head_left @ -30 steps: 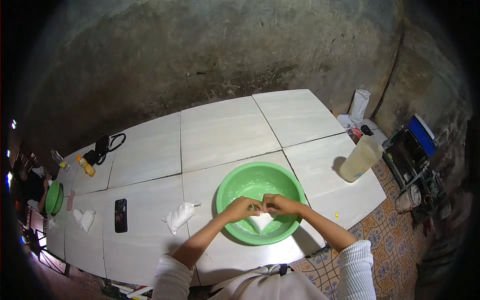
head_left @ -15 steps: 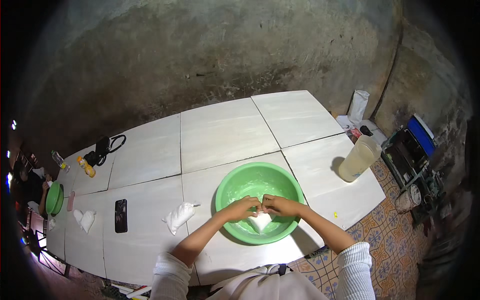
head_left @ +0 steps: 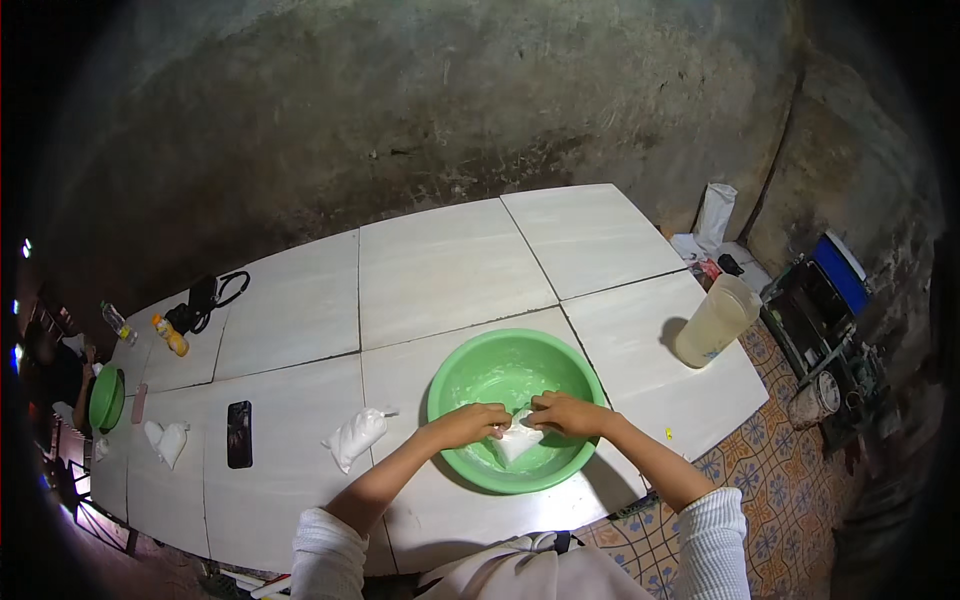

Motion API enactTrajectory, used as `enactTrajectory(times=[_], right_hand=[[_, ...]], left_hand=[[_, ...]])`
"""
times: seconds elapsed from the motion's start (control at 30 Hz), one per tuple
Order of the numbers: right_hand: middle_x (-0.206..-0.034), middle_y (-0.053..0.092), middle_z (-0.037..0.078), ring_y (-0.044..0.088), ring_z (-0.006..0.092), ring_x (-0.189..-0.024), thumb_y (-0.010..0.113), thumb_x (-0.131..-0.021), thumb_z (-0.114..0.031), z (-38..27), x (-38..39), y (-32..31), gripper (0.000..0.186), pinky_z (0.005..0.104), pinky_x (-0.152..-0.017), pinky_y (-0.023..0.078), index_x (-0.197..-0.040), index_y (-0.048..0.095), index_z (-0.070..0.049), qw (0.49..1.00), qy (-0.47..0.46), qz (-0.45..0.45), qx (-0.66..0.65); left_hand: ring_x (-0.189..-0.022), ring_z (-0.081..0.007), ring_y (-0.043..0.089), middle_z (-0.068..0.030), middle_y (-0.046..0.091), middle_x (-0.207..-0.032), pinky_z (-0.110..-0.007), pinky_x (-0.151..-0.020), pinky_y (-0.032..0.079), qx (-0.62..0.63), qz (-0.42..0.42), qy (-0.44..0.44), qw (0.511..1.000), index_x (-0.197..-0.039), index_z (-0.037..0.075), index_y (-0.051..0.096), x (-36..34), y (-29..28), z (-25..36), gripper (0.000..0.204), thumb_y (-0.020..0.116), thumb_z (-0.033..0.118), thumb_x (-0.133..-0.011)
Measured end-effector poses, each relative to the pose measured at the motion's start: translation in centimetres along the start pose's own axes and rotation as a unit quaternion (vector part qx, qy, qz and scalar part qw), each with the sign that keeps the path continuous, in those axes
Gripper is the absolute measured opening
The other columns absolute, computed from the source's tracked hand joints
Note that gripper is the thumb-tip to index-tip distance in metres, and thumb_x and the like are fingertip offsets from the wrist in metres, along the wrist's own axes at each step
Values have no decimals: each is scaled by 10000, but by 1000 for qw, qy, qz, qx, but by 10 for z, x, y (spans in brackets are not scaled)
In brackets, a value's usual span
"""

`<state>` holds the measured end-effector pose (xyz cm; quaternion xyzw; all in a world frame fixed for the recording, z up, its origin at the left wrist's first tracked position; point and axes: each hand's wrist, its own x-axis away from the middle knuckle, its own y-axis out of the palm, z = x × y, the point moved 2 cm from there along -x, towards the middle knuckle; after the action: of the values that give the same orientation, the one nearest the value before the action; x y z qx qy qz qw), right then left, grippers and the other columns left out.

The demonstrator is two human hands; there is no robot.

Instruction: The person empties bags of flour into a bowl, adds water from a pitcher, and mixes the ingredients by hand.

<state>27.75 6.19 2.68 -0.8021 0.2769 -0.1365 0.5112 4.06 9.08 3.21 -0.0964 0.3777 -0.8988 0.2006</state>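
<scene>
Inside the green basin (head_left: pixel 457 370) on the white tiled table (head_left: pixel 455 255) is a small clear bag of white powder (head_left: pixel 512 447), its top pulled apart between my hands. My left hand (head_left: pixel 475 422) has its fingers closed on the left side of the bag's top. My right hand (head_left: pixel 565 414) pinches the right side of the top. Whitish smears coat the basin's inside. Another bag of white powder (head_left: pixel 357 434) lies on the table left of the basin.
Further left are a phone (head_left: pixel 239 434), more white bags (head_left: pixel 168 442), bottles (head_left: pixel 171 334), black straps (head_left: pixel 207 302) and another green basin (head_left: pixel 105 398) by a person (head_left: pixel 60 370). A cloudy plastic jug (head_left: pixel 716 321) stands right. Dark equipment (head_left: pixel 810 315) stands beyond the table's right end.
My left hand has moved a little left, away from my right hand, and the bag's top is spread wider. The view has shifted slightly.
</scene>
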Motion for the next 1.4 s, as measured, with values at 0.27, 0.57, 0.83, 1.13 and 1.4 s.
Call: enactTrajectory(times=[0.27, 0.57, 0.83, 1.13, 1.4], right_hand=[[-992, 536, 66, 531, 261, -973, 582, -907, -126, 0, -7, -7, 220, 420, -854, 408, -1123, 619, -140, 997, 40, -41, 47], [-1036, 544, 82, 527, 289, -1040, 673, -867, -180, 10, -7, 1, 255, 430, -891, 404, -1099, 583, -126, 997, 71, -2, -17], [-1170, 593, 217, 596, 390, -1072, 870, -568, -101, 12, -25, 27, 874, 425, -870, 507, -1317, 425, -43, 984, 169, 31, -44], [-1154, 627, 112, 601, 222, -1072, 851, -612, -99, 27, -5, -15, 794, 343, -949, 468, -1326, 507, -38, 946, 140, 119, -267], [-1200, 547, 87, 572, 169, -1050, 765, -845, -266, -5, -6, -10, 618, 300, -796, 527, -1347, 465, -65, 843, 246, 139, -458]], left_hand=[[-975, -334, 595, -124, 580, -1015, -436, -819, 457, 1, -2, 8, 1000, -1066, 33, 594, 5, -10, 4, 208, 601, 137, -886], [-926, -307, 628, -154, 598, -1024, -409, -743, 494, 80, -16, -153, 985, -1049, 44, 499, 0, -5, 2, 141, 553, 142, -963], [-874, -208, 655, -142, 612, -1018, -320, -657, 623, 281, 89, -254, 921, -1064, 75, 495, -5, 10, -43, 129, 552, 37, -955], [-1023, -235, 625, -166, 565, -1135, -410, -799, 582, 436, 222, -289, 823, -1300, 62, 462, -2, 2, -21, 370, 553, 266, -1005], [-858, -237, 622, -152, 518, -979, -446, -835, 611, 628, 267, -206, 701, -1128, -76, 455, -2, 1, -9, 466, 454, 380, -1031]])
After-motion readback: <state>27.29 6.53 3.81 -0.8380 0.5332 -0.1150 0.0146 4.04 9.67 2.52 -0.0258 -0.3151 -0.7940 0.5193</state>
